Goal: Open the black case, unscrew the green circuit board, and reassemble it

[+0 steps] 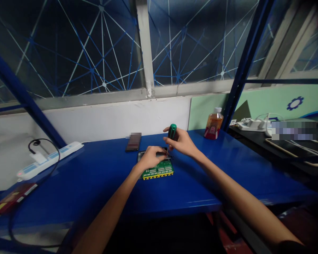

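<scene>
A green circuit board [161, 168] with a yellow strip along its near edge lies on the blue table, its far part dark and partly covered. Over this far part rests my left hand [151, 157], its thumb and fingertips drawn together close to the screwdriver's tip. Whatever they pinch is too small to make out. My right hand [184, 141] grips a screwdriver [172, 131] with a green and black handle. The tool stands nearly upright, its thin shaft reaching down to the board's right side, where the fingers partly hide the contact point.
Behind the board lies a dark phone [134, 142]. A bottle of reddish liquid [214, 123] stands at the back right. On the left are a white power strip [51, 159] with a black cable and a red box [13, 199]. Blue frame posts [240, 67] rise beside the table [95, 176].
</scene>
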`<state>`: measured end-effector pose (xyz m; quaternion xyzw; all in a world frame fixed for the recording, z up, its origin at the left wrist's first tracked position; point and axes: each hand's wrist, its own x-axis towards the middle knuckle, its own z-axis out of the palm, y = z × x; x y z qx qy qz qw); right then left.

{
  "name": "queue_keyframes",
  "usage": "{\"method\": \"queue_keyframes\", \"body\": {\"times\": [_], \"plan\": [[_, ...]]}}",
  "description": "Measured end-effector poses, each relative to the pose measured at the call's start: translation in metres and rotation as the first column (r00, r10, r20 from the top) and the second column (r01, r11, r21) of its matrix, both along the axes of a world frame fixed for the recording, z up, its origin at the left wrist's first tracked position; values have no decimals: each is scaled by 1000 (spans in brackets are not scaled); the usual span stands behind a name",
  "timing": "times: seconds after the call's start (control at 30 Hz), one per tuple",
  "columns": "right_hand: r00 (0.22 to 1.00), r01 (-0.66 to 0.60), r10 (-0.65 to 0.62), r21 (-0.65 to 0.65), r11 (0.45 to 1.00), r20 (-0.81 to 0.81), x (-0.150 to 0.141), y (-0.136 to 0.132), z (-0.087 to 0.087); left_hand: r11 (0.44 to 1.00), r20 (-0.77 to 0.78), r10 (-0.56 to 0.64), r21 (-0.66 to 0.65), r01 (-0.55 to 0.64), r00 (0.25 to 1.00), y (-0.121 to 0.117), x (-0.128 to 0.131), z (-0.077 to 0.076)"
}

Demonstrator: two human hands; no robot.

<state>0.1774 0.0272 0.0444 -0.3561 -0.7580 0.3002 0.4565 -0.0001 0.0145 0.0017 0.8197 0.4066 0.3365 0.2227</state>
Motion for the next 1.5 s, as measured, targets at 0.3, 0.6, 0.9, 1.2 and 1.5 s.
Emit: {"method": "queue_keyframes", "body": {"times": [0.3, 0.6, 0.9, 1.2, 1.5], "plan": [[987, 62, -59, 18, 998, -149, 19, 6, 17, 979, -141, 66, 203, -37, 988, 6, 6, -1], [912, 294, -259, 65, 954, -318, 37, 14, 22, 963, -374, 33, 261, 71, 927, 17, 48, 10], [962, 133, -127, 10, 991, -242, 22, 3, 18, 980, -52, 68, 188, -57, 996, 24, 14, 11], [994, -82, 79, -40, 996, -71, -19, -26, -5, 976, 120, 115, 171, -134, 986, -1, -49, 18], [994, -96, 98, -39, 995, 47, -27, -35, -11, 988, -23, -136, -75, 134, 990, -18, -45, 28]]}}
